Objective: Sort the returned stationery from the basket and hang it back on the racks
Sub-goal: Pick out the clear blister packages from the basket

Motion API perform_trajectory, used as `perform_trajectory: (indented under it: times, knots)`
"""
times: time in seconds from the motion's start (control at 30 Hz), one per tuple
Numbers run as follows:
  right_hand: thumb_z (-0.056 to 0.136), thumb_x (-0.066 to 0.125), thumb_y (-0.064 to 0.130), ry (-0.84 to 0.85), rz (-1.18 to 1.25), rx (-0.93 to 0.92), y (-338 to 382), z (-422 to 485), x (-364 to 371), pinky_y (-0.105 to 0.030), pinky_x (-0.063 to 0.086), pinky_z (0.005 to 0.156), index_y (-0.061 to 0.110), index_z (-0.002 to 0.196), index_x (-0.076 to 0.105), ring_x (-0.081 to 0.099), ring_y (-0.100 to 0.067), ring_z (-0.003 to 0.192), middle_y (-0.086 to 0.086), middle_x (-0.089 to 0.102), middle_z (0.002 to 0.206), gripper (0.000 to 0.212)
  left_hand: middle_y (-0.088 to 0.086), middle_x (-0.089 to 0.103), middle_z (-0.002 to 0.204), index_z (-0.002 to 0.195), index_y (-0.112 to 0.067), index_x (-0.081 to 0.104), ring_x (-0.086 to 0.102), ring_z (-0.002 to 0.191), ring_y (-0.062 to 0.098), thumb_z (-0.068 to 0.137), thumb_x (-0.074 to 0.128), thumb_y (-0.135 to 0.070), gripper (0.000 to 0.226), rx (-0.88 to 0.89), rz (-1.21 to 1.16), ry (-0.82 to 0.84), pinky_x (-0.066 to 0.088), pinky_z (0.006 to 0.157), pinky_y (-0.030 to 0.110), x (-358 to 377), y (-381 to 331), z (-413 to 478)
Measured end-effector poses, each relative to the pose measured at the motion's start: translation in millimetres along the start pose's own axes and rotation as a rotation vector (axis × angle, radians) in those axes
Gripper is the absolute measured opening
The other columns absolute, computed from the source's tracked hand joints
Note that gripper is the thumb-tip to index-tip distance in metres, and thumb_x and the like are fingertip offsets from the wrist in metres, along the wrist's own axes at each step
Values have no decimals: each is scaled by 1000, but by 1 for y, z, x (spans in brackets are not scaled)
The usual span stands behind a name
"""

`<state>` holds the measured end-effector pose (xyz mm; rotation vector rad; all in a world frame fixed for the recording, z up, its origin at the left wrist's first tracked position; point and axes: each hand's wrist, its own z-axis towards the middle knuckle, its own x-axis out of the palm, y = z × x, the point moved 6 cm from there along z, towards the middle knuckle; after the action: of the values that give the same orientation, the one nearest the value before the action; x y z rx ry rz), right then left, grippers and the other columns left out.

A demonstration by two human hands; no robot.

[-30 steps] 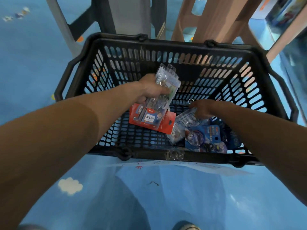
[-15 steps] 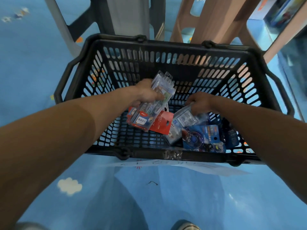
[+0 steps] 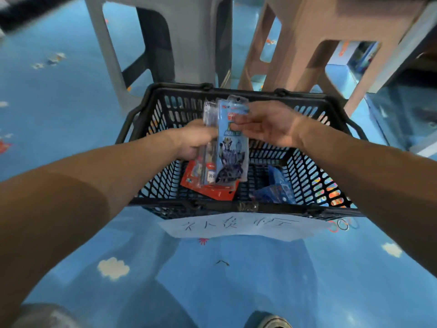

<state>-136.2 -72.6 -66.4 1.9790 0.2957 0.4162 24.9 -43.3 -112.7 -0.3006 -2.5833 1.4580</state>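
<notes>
Even bluish light, slight motion blur, wide-angle distortion at edges.

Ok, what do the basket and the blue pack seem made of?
The basket: moulded plastic, matte black, going by its slotted lattice walls. The blue pack, pinched by the right hand against the clear packs in the left hand: likely printed card in glossy clear film, judging by the sheen.
</notes>
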Motion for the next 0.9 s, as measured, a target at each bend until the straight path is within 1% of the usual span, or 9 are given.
perform_trajectory:
  times: [0.1,0.23,0.37,0.5,0.57,0.67,0.7,0.8,0.9]
  knots:
    - [100,62,9,-133,-346,-204,14,-6,8,-28,56,58,-3,109,66,73,-21,63,-13,74,76,16,21,68,130,137,-3,57,69,117,34,88,70,-23,54,5,-110,80,54,102,52,4,-7,-17]
    - [101,64,24,-290,-648,-346,29,-9,15,-22,49,41,-2,95,70,60,-14,41,-13,67,62,28,22,65,135,142,-2,51,68,119,36,106,52,-32,47,30,-181,118,55,102,51,6,-16,-20]
    - [101,63,28,-385,-641,-268,28,-6,16,-25,50,44,0,82,69,57,-15,40,-7,67,57,34,17,75,115,118,-8,64,75,101,31,108,45,-47,45,39,-195,71,62,86,44,12,-21,-22]
    - [101,63,28,-436,-548,-187,26,-2,19,-24,45,45,4,76,67,57,-15,39,-5,68,57,35,20,72,123,132,-8,62,72,110,34,97,25,-77,85,26,-213,32,60,91,46,10,-23,-19]
    - [101,62,26,-463,-540,-177,27,-2,22,-20,38,37,5,74,65,56,-13,37,-5,67,57,34,21,73,122,136,-8,60,72,112,35,87,36,-84,93,24,-199,39,58,95,49,11,-25,-22]
    - [98,66,19,-464,-340,-122,21,0,23,-22,35,38,6,76,65,54,-11,37,-4,63,55,26,22,71,124,149,-3,44,74,107,36,75,86,-49,96,74,-217,25,60,89,53,6,-24,-23]
    - [98,66,17,-445,-234,-112,18,0,24,-23,36,40,6,81,65,54,-11,38,-4,63,56,20,23,72,123,145,0,47,75,105,35,71,90,-35,92,94,-215,18,61,85,51,2,-24,-24]
    - [96,65,12,-440,-67,-229,15,-1,19,-23,39,42,9,104,63,54,-10,44,-5,66,67,9,20,75,116,126,-1,63,76,100,32,80,80,-19,52,146,-230,3,63,77,42,-9,-30,-28]
    - [81,83,23,-568,-93,-347,17,-2,10,-27,53,58,16,121,55,65,-13,69,-6,70,98,49,18,76,115,132,-2,60,76,103,32,93,74,-16,44,194,-300,-87,63,77,44,-28,-35,-28]
